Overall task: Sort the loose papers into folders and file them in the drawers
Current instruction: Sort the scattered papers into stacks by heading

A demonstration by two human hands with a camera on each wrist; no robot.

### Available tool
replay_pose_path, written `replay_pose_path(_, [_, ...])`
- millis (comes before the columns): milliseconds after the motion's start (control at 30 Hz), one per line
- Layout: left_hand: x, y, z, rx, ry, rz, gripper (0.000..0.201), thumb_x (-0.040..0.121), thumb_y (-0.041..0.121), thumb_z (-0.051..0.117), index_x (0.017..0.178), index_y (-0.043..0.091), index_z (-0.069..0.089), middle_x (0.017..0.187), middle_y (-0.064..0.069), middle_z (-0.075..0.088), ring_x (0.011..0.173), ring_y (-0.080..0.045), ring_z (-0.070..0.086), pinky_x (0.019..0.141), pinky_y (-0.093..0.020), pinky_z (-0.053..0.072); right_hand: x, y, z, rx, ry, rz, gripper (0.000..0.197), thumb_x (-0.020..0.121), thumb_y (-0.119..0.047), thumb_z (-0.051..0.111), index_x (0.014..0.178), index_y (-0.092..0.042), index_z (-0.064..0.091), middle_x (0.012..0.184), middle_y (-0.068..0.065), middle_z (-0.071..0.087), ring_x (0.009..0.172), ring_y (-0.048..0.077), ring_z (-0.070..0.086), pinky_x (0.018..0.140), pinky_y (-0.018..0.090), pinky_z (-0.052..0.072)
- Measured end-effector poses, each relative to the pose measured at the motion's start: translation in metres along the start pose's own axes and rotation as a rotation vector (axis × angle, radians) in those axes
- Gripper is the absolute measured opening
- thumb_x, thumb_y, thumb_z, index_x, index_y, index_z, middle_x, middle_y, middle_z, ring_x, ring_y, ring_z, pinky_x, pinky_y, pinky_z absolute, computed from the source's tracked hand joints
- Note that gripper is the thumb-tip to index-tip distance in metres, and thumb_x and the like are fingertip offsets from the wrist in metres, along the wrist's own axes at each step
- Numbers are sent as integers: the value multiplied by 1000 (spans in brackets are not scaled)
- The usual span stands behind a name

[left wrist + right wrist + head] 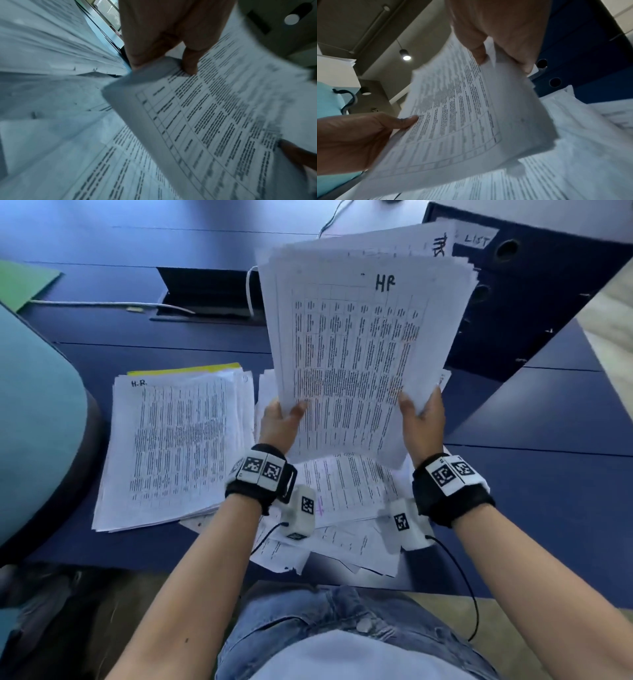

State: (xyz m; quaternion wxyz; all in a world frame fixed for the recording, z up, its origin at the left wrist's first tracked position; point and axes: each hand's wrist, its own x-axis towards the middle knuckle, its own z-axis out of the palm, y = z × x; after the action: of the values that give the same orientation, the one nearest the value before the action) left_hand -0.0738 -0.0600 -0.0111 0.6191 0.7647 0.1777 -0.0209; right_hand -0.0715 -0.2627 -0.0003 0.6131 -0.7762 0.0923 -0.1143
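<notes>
A thick sheaf of printed sheets (359, 344), its top page a dense table with "HR" handwritten near the upper edge, is held up off the desk, tilted back away from the person, its edges fanned and uneven. The left hand (279, 424) grips the lower left edge, thumb laid across the front of the top page and fingers behind; the left wrist view shows that thumb (189, 60) pressing onto the print. The right hand (423, 422) grips the lower right edge the same way, thumb on the front and fingers curled behind the stack. Directly beneath the raised sheaf lies a loose heap of papers (342, 501), overlapping at odd angles and hanging past the near edge of the dark blue desk (548, 474). Just beside it to the left sits a neater pile (174, 446) with "H.R." written at its top corner, resting on a yellow folder (185, 369) whose edge shows at the far side. Behind the sheaf to the right stand dark blue lever-arch binders (534, 302), one with a white label reading "LIST". Farther back on the desk are an open cable hatch (205, 296) with white cables (102, 303), and a green folder (24, 285) at the far left. A teal chair back (34, 422) fills the left edge.
</notes>
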Motion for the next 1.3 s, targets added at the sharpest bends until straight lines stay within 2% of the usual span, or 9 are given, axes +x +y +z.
replay_pose_path(167, [-1,-17,2,111,51,-78,39,93,13,50,131,2,47,125,-16,57,117,-30,54,103,-39,42,25,15,7,-409,-94,134,17,88,-13,58,73,-10,51,80,4,56,76,21,52,64,11,43])
replay_pose_path(267, [-7,-25,6,414,9,-303,51,93,16,47,140,3,32,148,-21,26,137,-35,27,113,-41,24,28,30,15,-561,-229,299,24,85,-20,59,104,-6,60,113,21,58,106,37,53,91,42,47])
replay_pose_path(467, [-11,-20,7,524,-38,-389,59,84,1,48,136,0,19,148,-20,10,137,-34,18,114,-41,19,16,25,24,-535,-221,474,47,85,-6,58,123,2,32,125,19,47,115,33,50,90,36,42])
replay_pose_path(700, [2,-23,6,506,-21,-468,73,86,3,52,141,-4,5,151,-19,9,140,-33,16,115,-38,15,-24,-33,56,-325,-463,24,29,89,-1,53,118,-1,55,114,14,60,85,22,61,60,21,53])
replay_pose_path(867, [24,-8,-2,445,87,-532,66,85,9,53,138,-3,15,145,-21,21,132,-33,29,106,-36,31,-9,-47,49,-201,-227,36,15,90,-7,53,104,-4,59,99,4,61,86,17,58,58,7,46])
replay_pose_path(1000, [30,-2,2,636,-12,-518,53,87,16,50,134,0,32,142,-19,23,129,-30,34,100,-30,29,11,-5,32,-460,-65,304,22,91,-21,52,72,-21,42,106,3,54,113,28,45,90,35,34])
replay_pose_path(1067, [31,-2,9,685,-35,-488,65,86,22,55,138,-4,25,142,-20,18,133,-35,25,108,-36,25,13,12,28,-630,-76,427,7,90,-22,50,84,-19,47,122,6,48,123,33,36,97,42,30])
replay_pose_path(1167, [32,-1,20,725,-56,-431,84,84,32,64,141,-6,15,144,-19,13,135,-35,15,110,-41,23,16,32,22,-701,-86,572,40,87,-20,51,124,-7,41,143,16,28,131,36,26,104,46,25])
replay_pose_path(1300, [32,-12,22,798,-114,-371,102,71,46,75,141,5,13,146,-16,11,137,-33,8,114,-49,18,24,36,15,-381,66,551,43,86,-8,55,122,-2,33,132,18,39,121,33,41,90,33,35])
